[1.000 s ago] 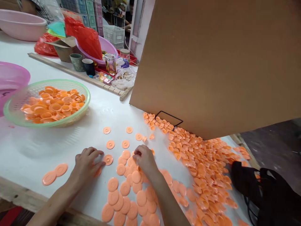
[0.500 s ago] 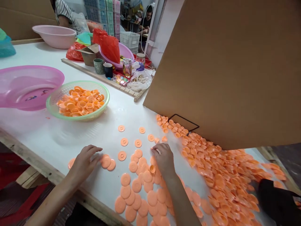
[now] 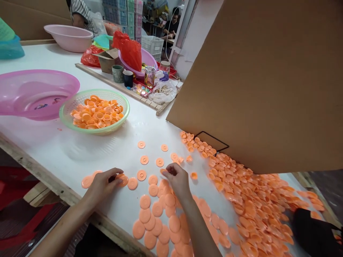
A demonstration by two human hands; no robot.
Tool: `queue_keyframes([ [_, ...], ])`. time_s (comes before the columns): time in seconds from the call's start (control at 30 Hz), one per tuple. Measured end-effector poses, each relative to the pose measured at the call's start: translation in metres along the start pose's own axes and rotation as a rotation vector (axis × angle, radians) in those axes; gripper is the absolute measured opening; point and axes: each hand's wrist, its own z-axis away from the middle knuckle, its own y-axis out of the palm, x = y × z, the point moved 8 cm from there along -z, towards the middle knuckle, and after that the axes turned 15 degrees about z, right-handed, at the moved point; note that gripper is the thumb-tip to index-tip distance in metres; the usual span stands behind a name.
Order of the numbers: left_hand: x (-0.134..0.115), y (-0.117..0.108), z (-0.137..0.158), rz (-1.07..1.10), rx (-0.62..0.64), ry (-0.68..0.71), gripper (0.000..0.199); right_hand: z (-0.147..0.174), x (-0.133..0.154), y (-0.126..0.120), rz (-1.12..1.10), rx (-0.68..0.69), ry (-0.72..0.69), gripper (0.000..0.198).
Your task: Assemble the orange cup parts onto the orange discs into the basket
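My left hand (image 3: 105, 185) is closed in a pinch on the edge of a flat orange plastic disc (image 3: 123, 180), low over the white table. Another orange disc (image 3: 132, 183) lies just right of it. My right hand (image 3: 177, 180) pinches a small orange disc (image 3: 163, 171) between thumb and fingers, tilted above the table. Several ringed discs (image 3: 144, 159) lie face up in loose rows beyond the hands. Nearer my body, overlapping orange discs (image 3: 145, 215) spread beside and under my right forearm. A small orange cup-shaped piece (image 3: 194, 175) sits right of that hand.
A large heap of orange cup-shaped pieces (image 3: 249, 203) lies on the right, below a leaning cardboard sheet (image 3: 254, 85). At left stand a green basket (image 3: 66, 123) of orange pieces and a pink basin (image 3: 16, 107). Mugs (image 3: 118, 74) stand behind a wooden strip (image 3: 107, 84). Two people are beyond.
My left hand has moved right and closed on a disc. The right hand has shifted left and now holds a disc, while a cup-shaped piece lies to its right. The view has shifted slightly.
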Motion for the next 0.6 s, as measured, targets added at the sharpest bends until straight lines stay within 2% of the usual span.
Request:
queue_keyframes([
  [0.07, 0.003, -0.002, -0.001, 0.02, -0.044, -0.007, 0.029, 0.005, 0.011, -0.015, 0.145, -0.164, -0.12, 0.009],
  [0.13, 0.006, -0.002, -0.003, 0.047, -0.073, -0.02, 0.03, 0.017, 0.034, -0.011, 0.28, -0.216, -0.255, 0.014],
  [0.2, 0.008, -0.001, -0.005, 0.079, -0.081, -0.012, 0.029, 0.03, 0.063, 0.013, 0.341, -0.133, -0.399, 0.017],
  [0.27, 0.009, 0.0, -0.005, 0.076, -0.076, -0.014, 0.029, 0.044, 0.092, 0.045, 0.366, 0.008, -0.513, 0.019],
  [0.33, 0.01, 0.0, -0.005, 0.03, -0.071, 0.003, 0.027, 0.054, 0.108, 0.07, 0.375, 0.115, -0.539, 0.016],
  [0.4, 0.003, -0.001, -0.004, -0.063, -0.059, 0.101, 0.025, 0.058, 0.112, 0.08, 0.341, 0.142, -0.496, 0.013],
  [0.5, -0.01, 0.001, -0.001, -0.25, -0.066, 0.296, 0.026, 0.066, 0.106, 0.077, 0.251, 0.095, -0.465, 0.016],
  [0.6, -0.017, 0.006, 0.002, -0.386, -0.065, 0.381, 0.022, 0.081, 0.103, 0.07, 0.271, 0.041, -0.569, 0.019],
])
